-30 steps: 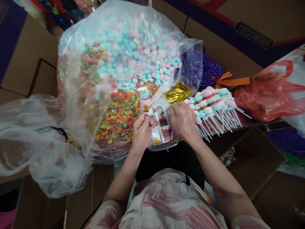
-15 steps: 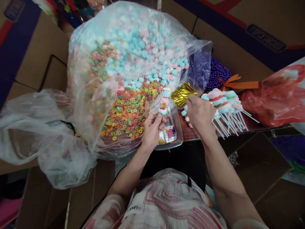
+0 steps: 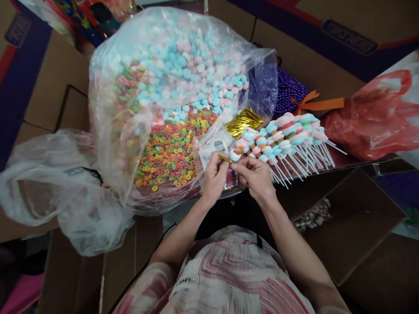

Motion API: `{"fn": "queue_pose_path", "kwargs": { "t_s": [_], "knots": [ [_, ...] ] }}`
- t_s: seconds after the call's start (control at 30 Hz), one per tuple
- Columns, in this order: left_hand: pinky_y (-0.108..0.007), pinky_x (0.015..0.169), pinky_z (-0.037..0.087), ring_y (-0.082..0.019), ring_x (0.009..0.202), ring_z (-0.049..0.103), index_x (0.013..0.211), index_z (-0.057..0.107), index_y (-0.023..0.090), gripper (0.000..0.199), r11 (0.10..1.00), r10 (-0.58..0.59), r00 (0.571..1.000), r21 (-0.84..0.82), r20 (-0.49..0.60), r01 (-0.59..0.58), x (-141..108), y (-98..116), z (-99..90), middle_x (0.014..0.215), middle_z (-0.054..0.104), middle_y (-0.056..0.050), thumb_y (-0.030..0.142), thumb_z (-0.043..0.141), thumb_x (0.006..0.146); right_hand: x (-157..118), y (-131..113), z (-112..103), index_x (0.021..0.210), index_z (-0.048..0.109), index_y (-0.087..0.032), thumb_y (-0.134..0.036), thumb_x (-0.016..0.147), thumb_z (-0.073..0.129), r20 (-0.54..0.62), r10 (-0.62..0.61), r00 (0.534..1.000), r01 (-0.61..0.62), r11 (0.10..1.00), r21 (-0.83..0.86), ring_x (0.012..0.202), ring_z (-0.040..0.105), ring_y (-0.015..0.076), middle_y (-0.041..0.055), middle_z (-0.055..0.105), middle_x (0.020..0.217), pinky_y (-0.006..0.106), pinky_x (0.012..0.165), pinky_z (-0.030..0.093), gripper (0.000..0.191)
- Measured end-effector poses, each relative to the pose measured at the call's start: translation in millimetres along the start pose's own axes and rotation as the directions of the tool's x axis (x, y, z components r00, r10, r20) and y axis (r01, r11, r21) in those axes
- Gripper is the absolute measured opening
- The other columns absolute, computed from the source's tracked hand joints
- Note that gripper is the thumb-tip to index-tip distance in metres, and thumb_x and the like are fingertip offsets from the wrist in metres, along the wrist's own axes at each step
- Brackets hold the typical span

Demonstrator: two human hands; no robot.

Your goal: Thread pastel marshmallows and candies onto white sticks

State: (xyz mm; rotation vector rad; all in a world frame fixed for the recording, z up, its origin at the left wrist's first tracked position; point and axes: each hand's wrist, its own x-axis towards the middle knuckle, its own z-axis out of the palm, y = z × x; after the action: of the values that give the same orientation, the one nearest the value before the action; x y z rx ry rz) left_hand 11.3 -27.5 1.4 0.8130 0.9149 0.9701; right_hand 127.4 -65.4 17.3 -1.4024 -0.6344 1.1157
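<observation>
My left hand [image 3: 214, 176] and my right hand [image 3: 255, 176] meet in front of me, fingers of both pinched together. Between their fingertips runs a thin gold twist tie [image 3: 224, 158], at the lower end of a marshmallow skewer [image 3: 241, 145] in clear wrap. That skewer tilts up to the right; its stick is hidden by my fingers. Just beyond lies a bundle of gold twist ties [image 3: 244, 123]. Beside my right hand rests a pile of marshmallow skewers [image 3: 294, 133] with white sticks. Under my hands is a clear plastic tray [image 3: 197, 150] with printed wrappers in it.
A big clear bag [image 3: 108, 83] holds pink, blue and white marshmallows [image 3: 183, 65] and gummy rings [image 3: 173, 152]. Crumpled plastic [image 3: 81, 209] lies left. Right are a purple dotted bag [image 3: 290, 91], an orange ribbon [image 3: 327, 104] and a red plastic bag [image 3: 363, 122]. An open cardboard box [image 3: 353, 218] stands below the table edge.
My right hand has moved left from the gold ties to meet my left hand, and a gold tie now shows between them. The wrapped skewer has tipped from upright towards the right.
</observation>
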Motion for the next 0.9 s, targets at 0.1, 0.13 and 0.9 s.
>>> {"fn": "queue_pose_path", "kwargs": {
  "t_s": [0.1, 0.13, 0.9],
  "knots": [
    [-0.021, 0.072, 0.046, -0.013, 0.078, 0.058, 0.087, 0.068, 0.022, 0.011, 0.981, 0.156, 0.981, 0.096, 0.111, -0.167, -1.6, 0.5, -0.7, 0.081, 0.063, 0.002, 0.026, 0.078, 0.084, 0.0, -1.2, -2.1, 0.063, 0.058, -0.02, -0.048, 0.06, 0.091, -0.032, 0.011, 0.999, -0.009, 0.998, 0.064, 0.038, 0.031, 0.0045, -0.0063, 0.052, 0.049, 0.021, 0.037, 0.02, 0.044],
    [-0.021, 0.072, 0.047, -0.013, 0.079, 0.058, 0.087, 0.069, 0.022, 0.012, 0.974, 0.186, 0.974, 0.109, 0.129, -0.201, -1.4, -0.3, -0.3, 0.082, 0.063, 0.002, 0.028, 0.079, 0.083, -0.8, -0.4, -2.1, 0.063, 0.057, -0.02, -0.048, 0.061, 0.091, -0.043, -0.009, 0.999, 0.012, 0.998, 0.066, 0.039, 0.031, 0.0046, -0.0071, 0.05, 0.049, 0.021, 0.038, 0.021, 0.044],
    [-0.018, 0.049, 0.034, -0.008, 0.052, 0.043, 0.093, 0.063, 0.021, 0.037, 0.987, 0.043, 0.989, 0.148, 0.142, -0.064, -13.3, 6.0, 3.1, 0.063, 0.057, 0.006, 0.053, 0.078, 0.084, -4.8, 14.0, -13.7, 0.105, 0.057, -0.024, -0.032, 0.099, 0.053, 0.225, -0.478, 0.849, 0.529, 0.762, -0.375, 0.092, 0.059, 0.0231, 0.0046, 0.062, 0.093, 0.041, 0.089, 0.054, 0.011]
  ]
}}
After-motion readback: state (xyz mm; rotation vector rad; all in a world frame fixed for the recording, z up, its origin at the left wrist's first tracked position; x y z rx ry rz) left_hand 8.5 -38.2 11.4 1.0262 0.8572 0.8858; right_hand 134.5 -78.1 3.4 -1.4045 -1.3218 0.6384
